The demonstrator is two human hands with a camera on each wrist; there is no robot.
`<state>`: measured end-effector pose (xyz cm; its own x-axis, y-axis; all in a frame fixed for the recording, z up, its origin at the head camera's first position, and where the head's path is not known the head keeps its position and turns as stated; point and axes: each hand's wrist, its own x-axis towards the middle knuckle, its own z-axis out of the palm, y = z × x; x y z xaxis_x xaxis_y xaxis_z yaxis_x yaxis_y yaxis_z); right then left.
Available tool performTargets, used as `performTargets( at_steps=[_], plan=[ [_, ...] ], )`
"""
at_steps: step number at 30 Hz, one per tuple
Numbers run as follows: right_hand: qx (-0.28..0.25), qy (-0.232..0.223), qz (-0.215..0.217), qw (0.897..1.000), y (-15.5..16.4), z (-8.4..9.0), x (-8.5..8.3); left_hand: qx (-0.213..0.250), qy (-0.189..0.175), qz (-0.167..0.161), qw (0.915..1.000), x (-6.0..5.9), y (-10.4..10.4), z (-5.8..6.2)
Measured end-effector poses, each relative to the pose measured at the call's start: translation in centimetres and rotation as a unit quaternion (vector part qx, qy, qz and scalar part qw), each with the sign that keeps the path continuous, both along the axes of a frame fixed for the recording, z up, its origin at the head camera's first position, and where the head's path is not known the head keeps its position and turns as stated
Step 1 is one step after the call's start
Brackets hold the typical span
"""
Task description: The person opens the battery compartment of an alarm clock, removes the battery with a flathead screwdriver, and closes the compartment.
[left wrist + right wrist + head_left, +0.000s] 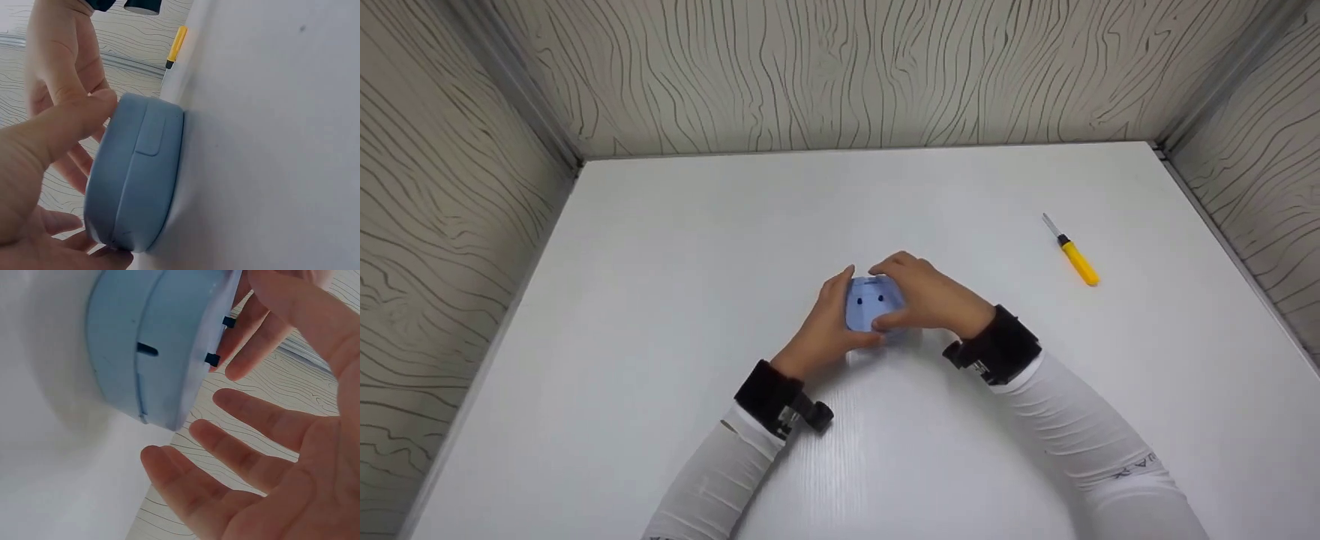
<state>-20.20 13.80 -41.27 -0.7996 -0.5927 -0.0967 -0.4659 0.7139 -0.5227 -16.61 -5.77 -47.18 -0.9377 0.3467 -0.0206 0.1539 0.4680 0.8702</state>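
A light-blue rounded plastic case (864,313) with two small black pegs on its upper face is low at the middle of the table. My left hand (829,322) holds it from the left, thumb along the near side and fingers at the far side. A seam and a raised tab show on the case's side (149,169) in the left wrist view. Over the right part of the case is my right hand (930,295), its thumb at the upper face. In the right wrist view, the right fingers (247,461) are spread and apart from the case, which has a dark slot.
A screwdriver (1078,261) with a yellow handle lies on the white table (660,285), back right of the hands. Wood-grain patterned panels (825,75) stand along the back and both sides.
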Motion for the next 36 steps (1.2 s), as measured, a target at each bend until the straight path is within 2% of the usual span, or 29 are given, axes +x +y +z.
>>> performTargets(
  at_steps=[8,14,26,36],
  plan=[
    [-0.030,-0.001,0.010,0.999,0.3,-1.0,-0.1,0.003,0.028,0.008,0.9996,0.1,-0.2,-0.7],
    [-0.039,-0.014,0.019,0.999,0.5,-1.4,-0.5,0.007,0.025,0.009,0.9996,0.2,-0.3,-0.8],
    [-0.039,-0.038,0.049,0.997,0.7,-0.8,-0.9,0.018,0.007,0.012,0.9997,-0.1,-0.5,-0.9],
    [-0.032,-0.030,0.054,0.998,0.6,-0.7,-1.5,0.018,0.024,0.016,0.9994,-0.4,-0.3,-1.1]
  ],
)
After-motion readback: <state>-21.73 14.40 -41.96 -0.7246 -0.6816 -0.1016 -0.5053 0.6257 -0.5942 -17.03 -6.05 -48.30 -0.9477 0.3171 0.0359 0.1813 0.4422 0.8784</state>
